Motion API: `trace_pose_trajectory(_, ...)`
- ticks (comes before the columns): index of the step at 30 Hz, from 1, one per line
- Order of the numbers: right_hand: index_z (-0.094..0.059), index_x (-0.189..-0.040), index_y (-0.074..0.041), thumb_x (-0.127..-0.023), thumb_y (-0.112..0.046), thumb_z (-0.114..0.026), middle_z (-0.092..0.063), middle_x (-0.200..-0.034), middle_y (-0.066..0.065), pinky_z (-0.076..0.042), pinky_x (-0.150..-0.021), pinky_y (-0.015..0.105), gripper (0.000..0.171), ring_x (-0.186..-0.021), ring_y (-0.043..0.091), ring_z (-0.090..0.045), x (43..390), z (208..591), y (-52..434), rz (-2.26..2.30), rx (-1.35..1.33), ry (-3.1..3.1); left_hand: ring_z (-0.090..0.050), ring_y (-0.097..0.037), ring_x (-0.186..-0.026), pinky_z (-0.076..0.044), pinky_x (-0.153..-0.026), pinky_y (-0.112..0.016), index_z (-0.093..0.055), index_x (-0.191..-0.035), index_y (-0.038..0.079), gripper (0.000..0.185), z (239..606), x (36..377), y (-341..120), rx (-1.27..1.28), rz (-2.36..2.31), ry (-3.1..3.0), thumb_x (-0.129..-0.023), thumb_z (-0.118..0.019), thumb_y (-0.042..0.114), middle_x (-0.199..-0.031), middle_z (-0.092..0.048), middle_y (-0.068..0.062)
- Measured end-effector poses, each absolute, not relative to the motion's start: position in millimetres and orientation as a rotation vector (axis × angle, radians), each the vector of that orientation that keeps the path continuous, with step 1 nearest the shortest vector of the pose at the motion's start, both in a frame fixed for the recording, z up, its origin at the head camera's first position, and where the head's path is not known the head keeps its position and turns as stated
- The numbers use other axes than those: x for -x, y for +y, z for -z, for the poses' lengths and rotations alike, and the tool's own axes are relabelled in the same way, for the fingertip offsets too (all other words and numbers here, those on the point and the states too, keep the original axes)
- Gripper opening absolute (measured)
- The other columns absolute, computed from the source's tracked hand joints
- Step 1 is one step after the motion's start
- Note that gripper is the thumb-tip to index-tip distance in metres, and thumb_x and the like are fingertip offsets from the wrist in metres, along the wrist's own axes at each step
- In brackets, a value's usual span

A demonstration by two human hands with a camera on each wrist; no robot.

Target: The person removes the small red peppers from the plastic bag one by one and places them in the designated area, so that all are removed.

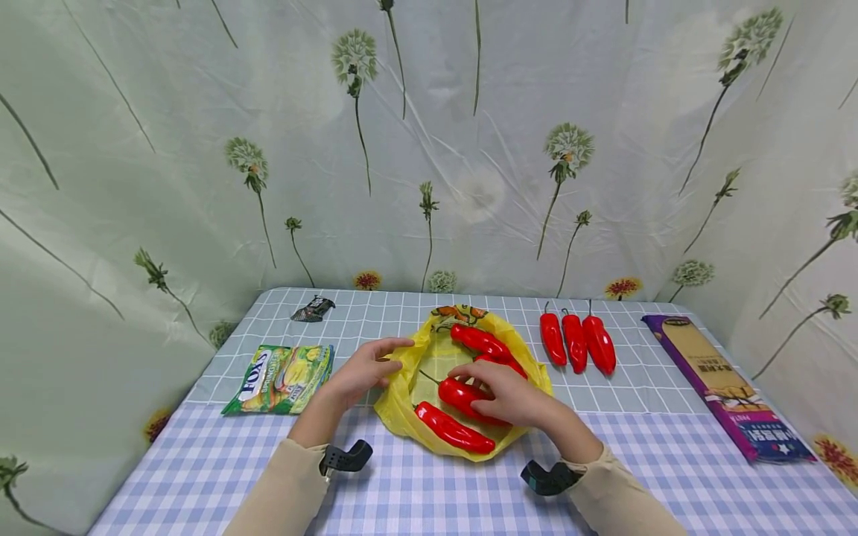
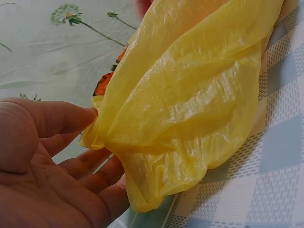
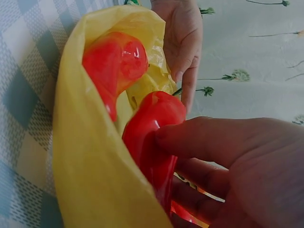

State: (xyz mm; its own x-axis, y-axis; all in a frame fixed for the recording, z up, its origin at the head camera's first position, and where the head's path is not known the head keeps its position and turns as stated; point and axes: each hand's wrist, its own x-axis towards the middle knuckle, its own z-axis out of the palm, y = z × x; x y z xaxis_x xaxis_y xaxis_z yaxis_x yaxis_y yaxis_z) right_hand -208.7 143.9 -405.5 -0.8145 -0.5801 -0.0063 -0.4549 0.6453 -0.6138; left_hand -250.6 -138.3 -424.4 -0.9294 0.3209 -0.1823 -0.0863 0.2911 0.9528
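Checked blue-and-white tablecloth (image 1: 415, 499) under a dandelion-print backdrop carries a crinkled yellow plastic bag (image 1: 402, 398) at centre, with glossy red chilli peppers (image 1: 454, 429) lying in its open mouth. Head view alone shows three more red peppers (image 1: 575, 341) in a row right of the bag, a green snack packet (image 1: 281, 377) to its left and a long purple box (image 1: 727, 387) at the far right. Left wrist view shows the left hand (image 1: 365, 370) pinching the bag's edge between thumb and fingers; right wrist view shows the right hand (image 1: 512, 394) gripping one pepper inside the bag, fingers curled round it.
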Motion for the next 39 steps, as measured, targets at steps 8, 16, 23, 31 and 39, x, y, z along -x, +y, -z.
trace_pose_trajectory(8,-0.056,-0.138,-0.02,-0.087,-0.01,-0.074,-0.063,-0.124,-0.003,-0.056,-0.093,0.038,0.054,-0.115,0.017,-0.058,209,400,147,0.945,0.899,2.736,-0.054,-0.018,-0.096,-0.047,-0.069,-0.025,-0.058,-0.14,0.016,0.044,425,250,-138,-0.223,-1.685,2.225,-0.097,-0.055,0.006,-0.149,-0.051,-0.011)
trace_pose_trajectory(16,-0.054,-0.138,-0.021,-0.088,-0.01,-0.073,-0.06,-0.133,-0.001,-0.056,-0.094,0.04,0.055,-0.12,0.02,-0.058,210,396,150,1.007,0.847,2.744,-0.055,-0.017,-0.091,-0.047,-0.067,-0.024,-0.057,-0.14,0.014,0.045,425,249,-138,-0.219,-1.696,2.218,-0.096,-0.054,0.003,-0.148,-0.051,-0.012)
trace_pose_trajectory(23,-0.051,-0.139,-0.023,-0.087,-0.007,-0.073,-0.058,-0.135,0.002,-0.057,-0.093,0.041,0.058,-0.121,0.023,-0.056,212,393,154,1.079,0.794,2.769,-0.056,-0.016,-0.092,-0.047,-0.068,-0.024,-0.057,-0.14,0.015,0.045,425,250,-137,-0.217,-1.698,2.211,-0.096,-0.054,0.003,-0.149,-0.051,-0.012)
trace_pose_trajectory(31,-0.049,-0.142,-0.019,-0.088,-0.005,-0.072,-0.059,-0.131,0.008,-0.059,-0.088,0.041,0.061,-0.115,0.026,-0.059,217,389,161,1.171,0.773,2.811,-0.055,-0.017,-0.092,-0.047,-0.067,-0.023,-0.057,-0.14,0.015,0.045,425,250,-137,-0.22,-1.695,2.207,-0.096,-0.055,0.004,-0.149,-0.051,-0.012)
trace_pose_trajectory(39,-0.049,-0.144,-0.019,-0.085,-0.004,-0.075,-0.059,-0.13,0.01,-0.059,-0.086,0.042,0.067,-0.114,0.027,-0.059,219,383,169,1.23,0.734,2.904,-0.055,-0.017,-0.091,-0.047,-0.067,-0.024,-0.057,-0.14,0.014,0.045,426,250,-137,-0.215,-1.7,2.206,-0.096,-0.055,0.003,-0.147,-0.052,-0.013)
